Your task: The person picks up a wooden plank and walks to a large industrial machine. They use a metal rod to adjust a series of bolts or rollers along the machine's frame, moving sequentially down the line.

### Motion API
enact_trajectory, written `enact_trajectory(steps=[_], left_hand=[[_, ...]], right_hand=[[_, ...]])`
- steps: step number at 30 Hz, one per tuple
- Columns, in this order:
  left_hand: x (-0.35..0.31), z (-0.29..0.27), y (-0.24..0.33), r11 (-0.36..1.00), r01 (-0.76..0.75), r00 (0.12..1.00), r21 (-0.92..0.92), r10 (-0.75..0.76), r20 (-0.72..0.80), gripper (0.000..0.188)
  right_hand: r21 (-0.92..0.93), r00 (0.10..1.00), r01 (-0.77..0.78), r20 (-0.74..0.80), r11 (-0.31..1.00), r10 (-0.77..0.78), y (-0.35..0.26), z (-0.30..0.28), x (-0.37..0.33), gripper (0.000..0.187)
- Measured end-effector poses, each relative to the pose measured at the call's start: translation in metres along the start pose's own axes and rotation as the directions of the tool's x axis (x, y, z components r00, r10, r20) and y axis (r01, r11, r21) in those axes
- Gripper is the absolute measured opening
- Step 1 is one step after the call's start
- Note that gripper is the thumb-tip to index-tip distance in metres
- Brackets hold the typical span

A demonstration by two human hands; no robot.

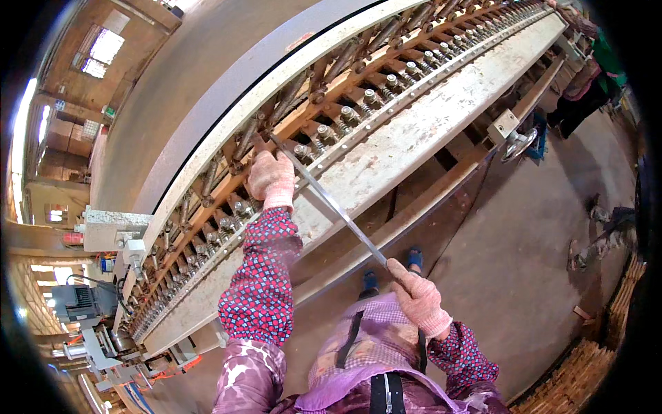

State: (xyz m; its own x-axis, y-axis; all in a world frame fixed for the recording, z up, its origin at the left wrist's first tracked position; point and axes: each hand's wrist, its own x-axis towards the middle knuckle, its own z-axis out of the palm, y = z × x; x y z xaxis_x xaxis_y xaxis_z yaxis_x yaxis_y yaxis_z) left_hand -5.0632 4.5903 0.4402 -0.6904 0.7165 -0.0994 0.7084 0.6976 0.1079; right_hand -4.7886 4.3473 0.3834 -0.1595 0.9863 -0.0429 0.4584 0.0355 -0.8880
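At the near end of a long metal bar [338, 212], the right hand [422, 305], in a pink knit glove, has its fingers closed round it. Beyond, left hand [271, 176], same glove, fingers curled among the machine's bolts, just beside the bar's far end; can't tell what they grip. Around the left fingers: spring-loaded bolts [324, 132] in a row, rusty brown fittings. Just right of them, a scuffed white machine beam [407, 141], passing under the bar. Below the right fingers, purple apron [358, 338]. Right of them, brown floor [524, 248], stacked wood sheets [579, 372] farther out. Well left of the left fingers, grey motor [83, 303] and bright windows [103, 52]. Far up and right of both hands, another person in green and dark clothing [607, 58]. Bar's long axis: diagonal, running from right fingers up-left toward left fingers, crosswise to the beam; far end points into the bolt area.
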Motion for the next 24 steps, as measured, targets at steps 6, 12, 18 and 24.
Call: enact_trajectory(steps=[6,12,18,24], left_hand=[[0.002,0.009,-0.007,0.998,-0.034,0.998,-0.052,0.031,-0.057,0.073],[-0.003,0.005,-0.001,0.999,-0.009,0.997,-0.037,0.007,-0.075,0.075],[0.003,0.004,-0.002,0.999,-0.003,0.997,0.034,0.006,-0.073,0.059],[-0.006,0.004,-0.006,0.996,-0.074,0.99,-0.039,0.069,-0.124,0.072]], right_hand=[[0.031,0.995,-0.088,0.042,0.996,0.087,-0.004,-0.001,0.0,0.041],[0.241,0.992,-0.122,0.072,0.963,0.108,-0.014,0.023,0.009,0.037],[0.3,0.988,-0.151,0.076,0.942,0.134,-0.018,0.006,0.006,0.036],[0.227,0.988,-0.153,0.058,0.962,0.143,-0.008,-0.001,0.002,0.034]])
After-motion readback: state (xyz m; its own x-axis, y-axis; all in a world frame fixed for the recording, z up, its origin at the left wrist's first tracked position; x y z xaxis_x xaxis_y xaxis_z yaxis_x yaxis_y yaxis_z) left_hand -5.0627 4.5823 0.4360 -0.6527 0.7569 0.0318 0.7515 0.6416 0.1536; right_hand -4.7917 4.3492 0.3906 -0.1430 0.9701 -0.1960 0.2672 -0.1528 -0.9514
